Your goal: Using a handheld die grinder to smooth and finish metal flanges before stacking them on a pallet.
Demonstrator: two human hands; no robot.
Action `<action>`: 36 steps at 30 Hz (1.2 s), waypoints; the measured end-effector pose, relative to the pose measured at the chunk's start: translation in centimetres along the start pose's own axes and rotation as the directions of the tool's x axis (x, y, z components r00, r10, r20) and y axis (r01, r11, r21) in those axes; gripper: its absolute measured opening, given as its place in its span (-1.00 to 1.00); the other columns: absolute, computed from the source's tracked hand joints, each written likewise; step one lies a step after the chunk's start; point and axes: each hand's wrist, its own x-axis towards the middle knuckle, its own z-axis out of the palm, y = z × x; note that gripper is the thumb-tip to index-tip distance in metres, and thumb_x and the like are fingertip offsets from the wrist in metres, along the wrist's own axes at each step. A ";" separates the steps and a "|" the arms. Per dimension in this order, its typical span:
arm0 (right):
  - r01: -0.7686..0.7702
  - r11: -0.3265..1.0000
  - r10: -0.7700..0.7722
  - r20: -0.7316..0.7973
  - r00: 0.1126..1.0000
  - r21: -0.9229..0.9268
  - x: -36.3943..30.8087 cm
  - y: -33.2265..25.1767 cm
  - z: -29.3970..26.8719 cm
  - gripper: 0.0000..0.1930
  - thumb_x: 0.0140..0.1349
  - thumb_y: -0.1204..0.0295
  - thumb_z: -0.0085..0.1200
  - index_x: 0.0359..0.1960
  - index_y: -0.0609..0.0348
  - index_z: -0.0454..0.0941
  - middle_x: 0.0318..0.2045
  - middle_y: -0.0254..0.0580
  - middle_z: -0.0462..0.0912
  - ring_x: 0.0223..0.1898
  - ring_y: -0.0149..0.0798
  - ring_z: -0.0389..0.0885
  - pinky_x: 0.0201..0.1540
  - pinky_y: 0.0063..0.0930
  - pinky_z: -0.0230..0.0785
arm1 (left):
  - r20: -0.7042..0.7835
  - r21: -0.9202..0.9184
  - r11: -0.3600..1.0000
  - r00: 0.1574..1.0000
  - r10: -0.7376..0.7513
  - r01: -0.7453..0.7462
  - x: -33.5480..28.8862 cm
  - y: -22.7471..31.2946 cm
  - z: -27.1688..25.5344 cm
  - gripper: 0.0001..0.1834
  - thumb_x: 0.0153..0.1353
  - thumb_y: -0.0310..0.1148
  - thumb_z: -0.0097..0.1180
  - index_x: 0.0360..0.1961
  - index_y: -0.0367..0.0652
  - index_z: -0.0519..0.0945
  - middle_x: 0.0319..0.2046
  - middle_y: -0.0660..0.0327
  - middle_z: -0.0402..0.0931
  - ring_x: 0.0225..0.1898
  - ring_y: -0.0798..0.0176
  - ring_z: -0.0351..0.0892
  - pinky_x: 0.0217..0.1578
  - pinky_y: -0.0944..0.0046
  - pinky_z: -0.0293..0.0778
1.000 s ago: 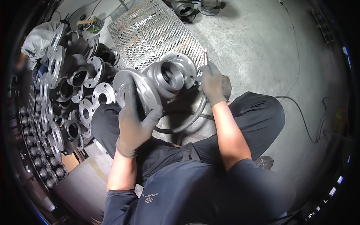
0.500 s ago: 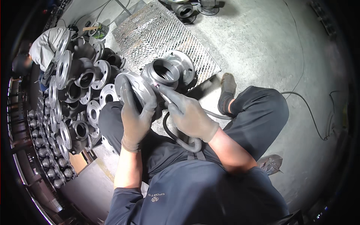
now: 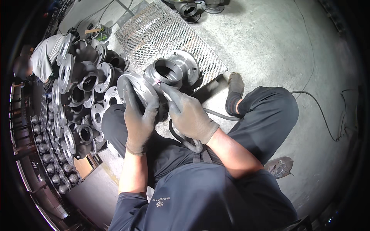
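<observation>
A grey cast-metal valve body (image 3: 152,74) with a round flange at each end and an open ringed neck leans between my knees, by the edge of the metal grating. My left hand (image 3: 139,129), in a grey-tan glove, is wrapped on the near flange, its fingers along the flange face and thumb on the other side. My gloved right hand (image 3: 192,120) is closed on a slim pen-shaped tool (image 3: 165,93). Its tip, with a small pinkish spot, meets the casting just below the neck. A dark hose (image 3: 185,141) curves beneath that hand.
Stacked flanged valve bodies (image 3: 83,82) crowd the left. Beyond them a co-worker in a light shirt (image 3: 48,56) bends over. Expanded-metal grating (image 3: 144,32) lies ahead, a tin (image 3: 102,32) beside it. More castings (image 3: 189,8) stand farther off. A thin cable (image 3: 322,111) crosses the floor at right.
My right hand and the tool have shifted slightly left, the tip staying by the neck's base. My left hand keeps its grip on the flange. The co-worker has moved a little.
</observation>
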 end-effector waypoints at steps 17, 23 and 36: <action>-0.042 0.999 0.044 0.097 0.994 -0.025 1.1 -1.4 -1.7 -0.46 0.46 0.56 -0.03 0.47 0.39 0.44 0.21 0.41 0.67 0.27 0.32 0.66 0.32 0.00 0.54 | 0.005 -0.116 0.992 0.999 -0.041 0.041 -0.2 -0.3 0.2 0.06 0.45 -0.14 0.33 0.69 -0.47 -0.02 0.66 -0.36 0.09 0.70 -0.20 0.09 0.62 0.01 0.11; -0.007 1.000 0.008 0.079 0.997 -0.020 2.0 -1.1 -1.2 -0.46 0.44 0.57 -0.02 0.46 0.40 0.45 0.17 0.44 0.68 0.23 0.34 0.68 0.26 0.00 0.57 | 0.013 -0.109 0.993 0.999 -0.039 0.040 -0.4 0.1 0.3 0.07 0.44 -0.13 0.34 0.68 -0.49 0.00 0.66 -0.35 0.09 0.69 -0.21 0.12 0.61 0.02 0.12; -0.450 0.891 0.450 0.014 0.893 0.062 -3.0 2.8 -9.1 -0.35 0.43 0.50 -0.01 0.59 0.11 0.41 -0.29 -0.12 0.79 -0.49 -0.40 0.66 -0.41 -0.46 0.51 | 0.150 0.272 0.935 0.970 0.193 -0.228 -1.2 -2.2 0.0 0.47 -0.08 -0.29 0.69 0.69 -0.44 -0.11 0.37 -0.43 0.45 0.34 -0.38 0.57 0.31 -0.08 0.51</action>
